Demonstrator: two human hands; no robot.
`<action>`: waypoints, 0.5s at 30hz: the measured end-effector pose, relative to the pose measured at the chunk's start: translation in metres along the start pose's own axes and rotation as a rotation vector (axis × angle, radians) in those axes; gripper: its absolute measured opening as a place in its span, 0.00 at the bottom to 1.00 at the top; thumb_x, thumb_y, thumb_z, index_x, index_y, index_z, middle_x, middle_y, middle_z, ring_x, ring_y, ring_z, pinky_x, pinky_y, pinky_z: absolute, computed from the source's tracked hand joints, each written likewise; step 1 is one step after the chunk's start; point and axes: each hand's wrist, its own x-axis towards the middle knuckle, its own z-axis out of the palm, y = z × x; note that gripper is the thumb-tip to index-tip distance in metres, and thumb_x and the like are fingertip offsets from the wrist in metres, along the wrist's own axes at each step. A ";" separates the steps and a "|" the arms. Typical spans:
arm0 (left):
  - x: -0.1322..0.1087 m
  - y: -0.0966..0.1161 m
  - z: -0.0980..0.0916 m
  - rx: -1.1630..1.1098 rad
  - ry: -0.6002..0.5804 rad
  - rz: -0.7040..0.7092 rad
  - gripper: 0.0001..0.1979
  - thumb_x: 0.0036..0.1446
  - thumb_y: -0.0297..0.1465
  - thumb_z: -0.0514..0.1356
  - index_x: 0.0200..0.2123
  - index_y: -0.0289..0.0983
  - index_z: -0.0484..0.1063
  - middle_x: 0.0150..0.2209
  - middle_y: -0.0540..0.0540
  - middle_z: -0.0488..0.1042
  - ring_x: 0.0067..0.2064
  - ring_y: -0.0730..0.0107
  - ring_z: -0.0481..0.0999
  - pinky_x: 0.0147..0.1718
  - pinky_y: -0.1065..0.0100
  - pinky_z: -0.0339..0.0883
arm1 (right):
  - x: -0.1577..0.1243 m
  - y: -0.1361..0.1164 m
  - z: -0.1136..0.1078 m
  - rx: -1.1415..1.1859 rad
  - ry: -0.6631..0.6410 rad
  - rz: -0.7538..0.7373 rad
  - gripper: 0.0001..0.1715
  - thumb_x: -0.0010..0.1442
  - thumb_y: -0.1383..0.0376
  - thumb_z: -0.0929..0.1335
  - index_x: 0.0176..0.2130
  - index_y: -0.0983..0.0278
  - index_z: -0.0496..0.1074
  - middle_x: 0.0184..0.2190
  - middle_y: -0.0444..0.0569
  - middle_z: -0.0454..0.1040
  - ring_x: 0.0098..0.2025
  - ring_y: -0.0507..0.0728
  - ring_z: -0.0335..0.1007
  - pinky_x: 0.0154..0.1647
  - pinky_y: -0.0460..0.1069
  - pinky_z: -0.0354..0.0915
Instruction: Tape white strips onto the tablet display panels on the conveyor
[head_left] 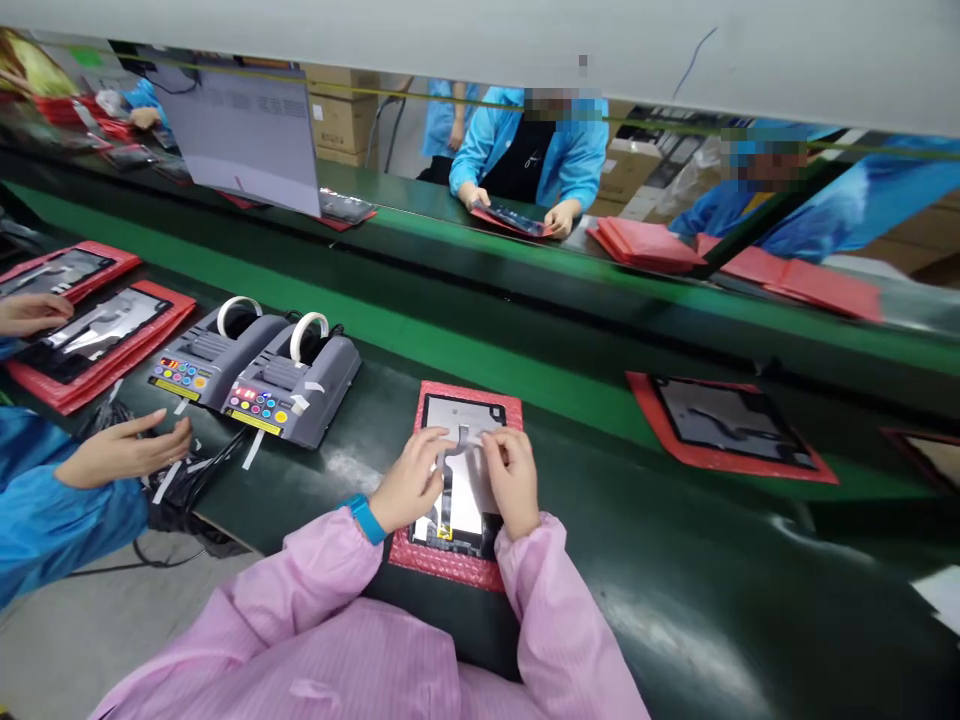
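Observation:
A tablet display panel [474, 495] lies silver back up on a red bubble-wrap bag [469, 572] on the dark green bench before me. A grey flex cable [448, 482] runs along its back from near the top to a yellow-marked spot at the bottom. My left hand [415, 478], with a blue wristband, pinches thumb and forefinger left of the cable's upper end. On the right side, my right hand [514, 476] makes a similar pinch at the same height. Anything thin between the fingertips is too small to make out.
Two grey tape dispensers [289, 385] with white rolls stand to the left. Beside them is a co-worker's hand [131, 447]; more panels on red bags [71, 385] lie beyond. Another panel [731, 420] rests on the green belt [555, 408] at right. Co-workers [529, 150] sit across.

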 end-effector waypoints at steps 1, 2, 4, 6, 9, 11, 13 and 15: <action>0.000 0.001 0.001 0.097 -0.015 0.015 0.25 0.58 0.19 0.51 0.57 0.40 0.64 0.61 0.39 0.61 0.67 0.55 0.54 0.65 0.47 0.51 | 0.003 0.005 -0.004 -0.040 0.034 0.024 0.19 0.63 0.51 0.64 0.28 0.61 0.69 0.35 0.50 0.68 0.43 0.59 0.65 0.49 0.55 0.60; 0.000 0.001 0.003 0.183 -0.032 0.017 0.23 0.59 0.21 0.53 0.57 0.40 0.65 0.62 0.39 0.59 0.68 0.53 0.50 0.66 0.44 0.49 | 0.006 0.009 -0.008 -0.085 0.046 0.041 0.21 0.63 0.50 0.64 0.27 0.61 0.69 0.34 0.50 0.69 0.43 0.59 0.65 0.49 0.56 0.59; 0.002 0.000 0.006 0.318 -0.068 -0.003 0.21 0.62 0.26 0.54 0.58 0.43 0.67 0.63 0.41 0.58 0.69 0.48 0.45 0.66 0.40 0.46 | 0.010 0.015 -0.011 -0.183 0.025 0.060 0.23 0.62 0.48 0.64 0.26 0.61 0.70 0.34 0.50 0.70 0.43 0.60 0.64 0.50 0.57 0.57; 0.003 -0.002 0.010 0.415 -0.109 -0.029 0.20 0.64 0.31 0.55 0.59 0.45 0.67 0.65 0.43 0.57 0.70 0.44 0.43 0.65 0.36 0.44 | 0.013 0.016 -0.008 -0.275 -0.016 0.074 0.24 0.62 0.47 0.64 0.26 0.61 0.71 0.37 0.50 0.71 0.43 0.60 0.63 0.49 0.57 0.55; 0.005 -0.004 0.014 0.496 -0.156 -0.061 0.21 0.65 0.35 0.54 0.61 0.48 0.65 0.66 0.45 0.56 0.70 0.40 0.42 0.64 0.33 0.45 | 0.017 0.012 0.002 -0.366 -0.092 0.106 0.24 0.62 0.47 0.64 0.27 0.61 0.73 0.41 0.50 0.71 0.45 0.61 0.62 0.48 0.57 0.53; 0.005 -0.005 0.015 0.518 -0.170 -0.072 0.23 0.65 0.35 0.54 0.63 0.50 0.63 0.66 0.47 0.57 0.70 0.39 0.42 0.64 0.32 0.45 | 0.019 0.009 0.008 -0.390 -0.127 0.120 0.24 0.62 0.47 0.64 0.28 0.61 0.73 0.41 0.50 0.72 0.47 0.61 0.62 0.48 0.57 0.53; 0.005 -0.005 0.015 0.530 -0.174 -0.069 0.24 0.65 0.34 0.54 0.64 0.51 0.61 0.66 0.48 0.58 0.70 0.40 0.42 0.64 0.32 0.44 | 0.021 0.007 0.012 -0.401 -0.139 0.126 0.23 0.62 0.47 0.64 0.28 0.61 0.74 0.42 0.50 0.71 0.48 0.61 0.61 0.49 0.57 0.52; 0.006 -0.005 0.014 0.536 -0.179 -0.063 0.25 0.65 0.34 0.54 0.65 0.52 0.60 0.65 0.48 0.60 0.70 0.41 0.42 0.64 0.32 0.42 | 0.022 0.007 0.013 -0.414 -0.142 0.128 0.23 0.63 0.48 0.64 0.28 0.60 0.74 0.42 0.50 0.71 0.49 0.61 0.61 0.49 0.57 0.52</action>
